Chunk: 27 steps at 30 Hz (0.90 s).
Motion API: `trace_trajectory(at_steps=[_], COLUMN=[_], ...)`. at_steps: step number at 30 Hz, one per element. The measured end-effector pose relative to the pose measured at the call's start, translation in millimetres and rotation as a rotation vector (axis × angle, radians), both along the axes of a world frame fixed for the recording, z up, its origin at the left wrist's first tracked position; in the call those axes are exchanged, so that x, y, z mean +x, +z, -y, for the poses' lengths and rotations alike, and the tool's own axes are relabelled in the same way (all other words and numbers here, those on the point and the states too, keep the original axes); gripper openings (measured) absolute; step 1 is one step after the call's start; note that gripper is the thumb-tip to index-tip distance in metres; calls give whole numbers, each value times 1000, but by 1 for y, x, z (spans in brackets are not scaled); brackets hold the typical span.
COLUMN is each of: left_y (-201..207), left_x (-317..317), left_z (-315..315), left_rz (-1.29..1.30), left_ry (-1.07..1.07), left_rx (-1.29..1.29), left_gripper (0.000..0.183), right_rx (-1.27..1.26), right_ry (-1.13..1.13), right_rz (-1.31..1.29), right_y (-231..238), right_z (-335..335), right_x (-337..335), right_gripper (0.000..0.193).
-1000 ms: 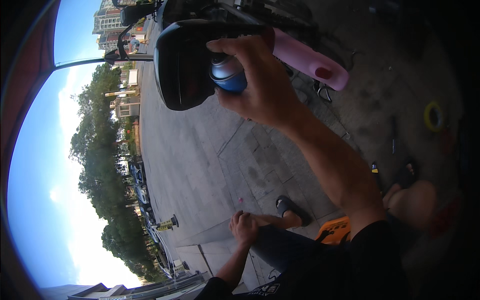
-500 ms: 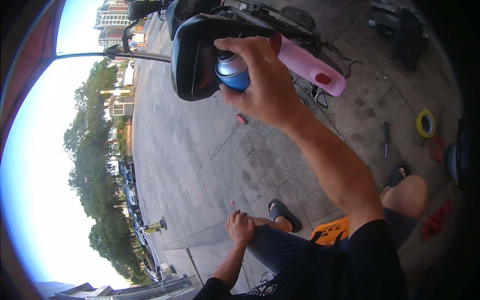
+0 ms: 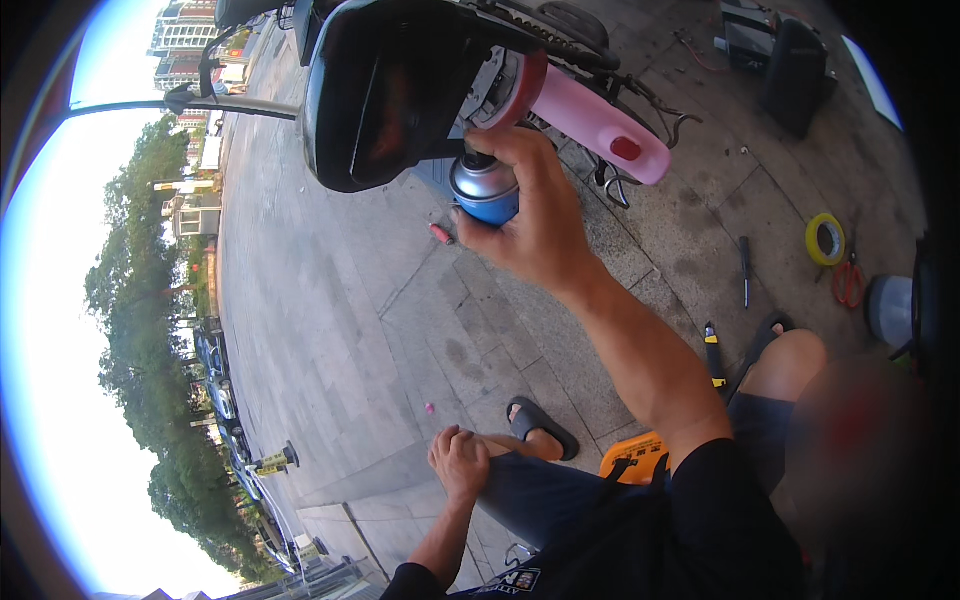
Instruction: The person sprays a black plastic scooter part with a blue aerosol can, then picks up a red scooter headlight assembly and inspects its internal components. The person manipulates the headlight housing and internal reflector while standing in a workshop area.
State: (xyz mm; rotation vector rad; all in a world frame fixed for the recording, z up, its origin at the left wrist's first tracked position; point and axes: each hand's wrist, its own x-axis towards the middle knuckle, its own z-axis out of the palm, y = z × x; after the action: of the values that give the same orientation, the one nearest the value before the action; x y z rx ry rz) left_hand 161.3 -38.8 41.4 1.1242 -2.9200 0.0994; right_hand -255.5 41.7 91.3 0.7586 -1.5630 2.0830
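My right hand (image 3: 545, 215) is closed round a blue and silver spray can (image 3: 485, 188), with the index finger over the can's top. Close beside the can hangs the lower edge of a glossy black panel (image 3: 385, 100) on a two-wheeled vehicle. A metal bracket (image 3: 492, 88) and a dark red curved part (image 3: 525, 92) show just above my fingers. Past them, a pink rear piece with a red lens (image 3: 625, 148) slopes down to the right. On my knee rests my left hand (image 3: 459, 464), its fingers bent over the knee and holding nothing.
On the paving lie a screwdriver (image 3: 744, 272), yellow tape (image 3: 825, 240), red-handled scissors (image 3: 849, 282), a yellow-black knife-like tool (image 3: 713, 352) and a small red object (image 3: 441, 233). I sit on an orange seat (image 3: 635, 458). A black bag-like thing (image 3: 797, 80) lies far right.
The spray can and my right hand have gone from in front of the black panel to below its right end, uncovering the bracket. The view has shifted slightly; my left hand stays on the knee.
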Motion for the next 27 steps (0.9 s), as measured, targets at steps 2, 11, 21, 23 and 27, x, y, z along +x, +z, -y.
trace_trajectory(at_steps=[2,11,21,23,27], left_y=[0,-18,-101,-116,-143], left_x=[0,-9,-96,-100,-94], left_z=[7,117,209,222,258], left_rz=[28,171,62,37,-94], left_ry=[9,-74,-681,-774,-910], left_rx=[55,262,489,535,614], left_gripper=[27,28,34,35,34], right_rx=[9,-26,292,432,741], right_ry=[5,-131,-587,-688,-726], right_rz=[-18,-4,-156,-231,-230], right_y=[-4,3,6,16,38], right_z=[7,42,74,63,35], right_x=[4,39,66,71,90], right_gripper=[73,73,74,72,70])
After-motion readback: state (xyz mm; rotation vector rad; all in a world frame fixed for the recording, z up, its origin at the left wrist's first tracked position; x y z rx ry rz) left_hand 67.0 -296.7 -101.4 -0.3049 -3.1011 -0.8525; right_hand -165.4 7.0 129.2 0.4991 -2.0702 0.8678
